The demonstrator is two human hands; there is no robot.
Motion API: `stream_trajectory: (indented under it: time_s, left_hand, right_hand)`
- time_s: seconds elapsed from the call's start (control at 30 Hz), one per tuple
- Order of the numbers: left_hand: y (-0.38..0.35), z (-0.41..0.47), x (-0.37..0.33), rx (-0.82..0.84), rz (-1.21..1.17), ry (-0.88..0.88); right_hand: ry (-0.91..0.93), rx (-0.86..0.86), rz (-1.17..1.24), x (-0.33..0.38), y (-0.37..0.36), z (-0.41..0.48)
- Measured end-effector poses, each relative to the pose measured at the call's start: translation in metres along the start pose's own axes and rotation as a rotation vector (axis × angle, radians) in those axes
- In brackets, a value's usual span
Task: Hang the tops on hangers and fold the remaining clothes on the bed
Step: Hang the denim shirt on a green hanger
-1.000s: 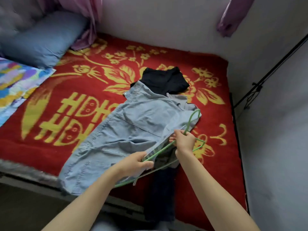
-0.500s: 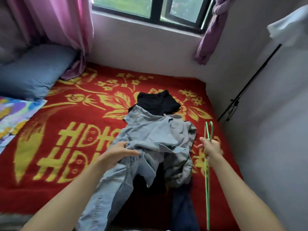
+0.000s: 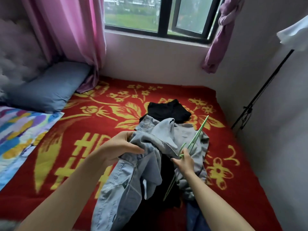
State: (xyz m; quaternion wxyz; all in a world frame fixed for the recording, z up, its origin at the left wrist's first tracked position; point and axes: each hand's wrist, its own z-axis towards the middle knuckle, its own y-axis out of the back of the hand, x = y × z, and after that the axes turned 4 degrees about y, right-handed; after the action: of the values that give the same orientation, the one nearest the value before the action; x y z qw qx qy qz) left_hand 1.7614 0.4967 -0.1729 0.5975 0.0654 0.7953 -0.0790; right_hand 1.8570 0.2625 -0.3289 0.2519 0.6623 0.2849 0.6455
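left hand (image 3: pixel 124 148) grips denim shirt (image 3: pixel 146 157) collar | right hand (image 3: pixel 184 161) grips green hanger (image 3: pixel 193 142) beside shirt | bed (image 3: pixel 83 144)

Soft daylight from the window (image 3: pixel 156 15) ahead; dim room corners; wide-angle bending at edges; slight overall blur

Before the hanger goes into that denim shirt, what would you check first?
1. Left hand grips the denim shirt by its upper edge: ok.
2. Right hand holds the green hanger: ok.
3. Shirt spread flat: not ok, it is bunched.
4. Hanger seated in the shoulders: not ok, it lies slanted across the fabric.
5. Buttons undone: cannot tell.
6. Black garment free of the shirt: not ok, the shirt overlaps its near edge.
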Motion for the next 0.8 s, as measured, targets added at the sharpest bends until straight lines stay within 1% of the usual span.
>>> stream_trajectory:
  time_s: [0.07,0.13,0.2,0.27,0.33,0.4,0.43,0.47,0.5,0.57,0.63,0.7,0.8]
  left_hand:
    - [0.005,-0.012,-0.005,0.001,-0.003,-0.014]
    - [0.009,-0.021,-0.006,-0.003,-0.001,-0.022]
    - [0.012,-0.03,-0.004,-0.032,-0.005,-0.03]
    - [0.016,-0.036,0.0,-0.068,-0.016,-0.035]
    - [0.015,-0.04,0.003,-0.088,-0.034,-0.032]
    - [0.013,-0.039,0.005,-0.091,-0.029,-0.025]
    - [0.01,-0.038,0.005,-0.095,-0.007,-0.022]
    - [0.008,-0.038,0.005,-0.098,0.026,-0.02]
    - [0.006,-0.037,0.004,-0.099,0.063,-0.016]
    - [0.004,-0.038,0.003,-0.097,0.118,-0.004]
    - [0.005,-0.041,0.006,-0.13,0.151,0.01]
    - [0.009,-0.045,0.009,-0.195,0.21,0.025]
    - [0.019,-0.048,0.023,-0.33,0.363,0.082]
  right_hand:
    - [0.002,-0.011,0.049,0.011,-0.011,0.007]
    - [-0.016,-0.025,0.048,0.017,-0.018,0.017]
    - [-0.007,-0.001,0.047,0.017,-0.022,0.025]
    - [0.022,0.08,0.088,0.019,-0.025,0.029]
    - [0.096,0.201,0.124,0.021,-0.035,0.027]
    - [0.168,0.325,0.113,0.027,-0.047,0.02]
    - [0.193,0.359,0.114,0.029,-0.054,0.016]
    - [0.208,0.36,0.134,0.031,-0.061,0.014]
    - [0.207,0.319,0.146,0.035,-0.065,0.013]
    - [0.153,0.183,0.12,0.04,-0.067,0.02]
    - [0.127,0.115,0.101,0.042,-0.061,0.034]
    - [0.119,0.122,0.196,0.042,-0.045,0.047]
    - [0.109,0.16,0.328,0.038,-0.009,0.064]
